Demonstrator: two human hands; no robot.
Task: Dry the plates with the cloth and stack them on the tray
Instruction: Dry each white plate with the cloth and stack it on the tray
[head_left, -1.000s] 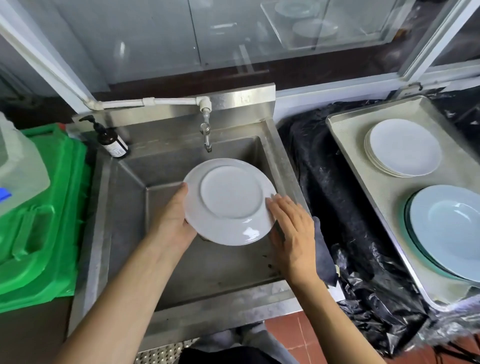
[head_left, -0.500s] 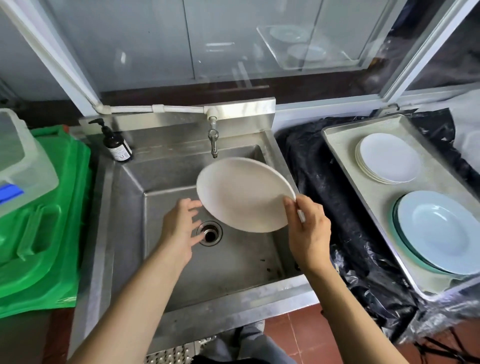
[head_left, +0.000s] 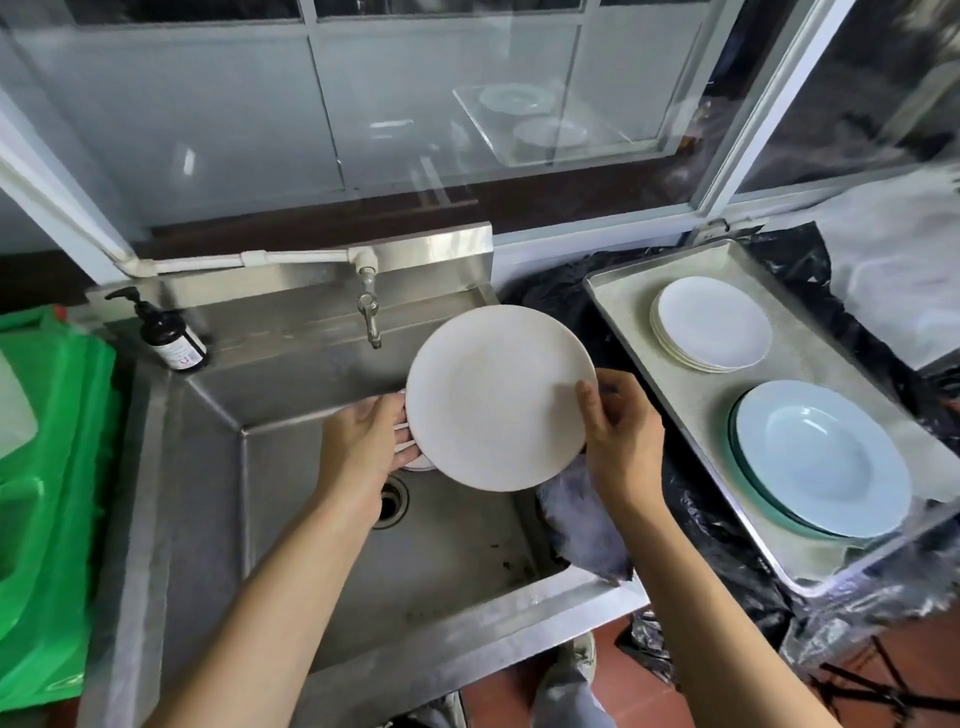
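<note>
- Head view, far left: green plastic crate (head_left: 47, 499), then a dark pump soap bottle (head_left: 169, 335) on the back ledge of the steel sink (head_left: 208, 519).
- Tap (head_left: 370, 312) hangs over the basin; drain (head_left: 389, 501) shows below the left wrist.
- Left hand (head_left: 363, 441): fingers curled under the left rim of the plate, thumb side up; a second white rim seems to sit just beneath those fingers, cannot tell what it is.
- White round plate (head_left: 496, 397): held over the basin's right half, face up and tilted towards the camera, plain matte white, shallow, no pattern, no drops visible.
- Handling guess: stiff ceramic or melamine, light, likely slippery if wet, chips if dropped on steel; best held at opposite rims, as it is now.
- Right hand (head_left: 621, 441): thumb on top of the right rim, fingers behind, pinching the rim.
- Grey cloth (head_left: 582, 525): hangs below the right hand over the sink's right edge; grip on it hidden.
- Black plastic sheeting (head_left: 550, 306) covers the desk to the right.
- Metal tray (head_left: 623, 296): stack of small white plates (head_left: 711, 322) at its far end, pale blue deep plates (head_left: 821, 457) stacked at its near end.
- Likely next: wipe, then onto the white stack.
</note>
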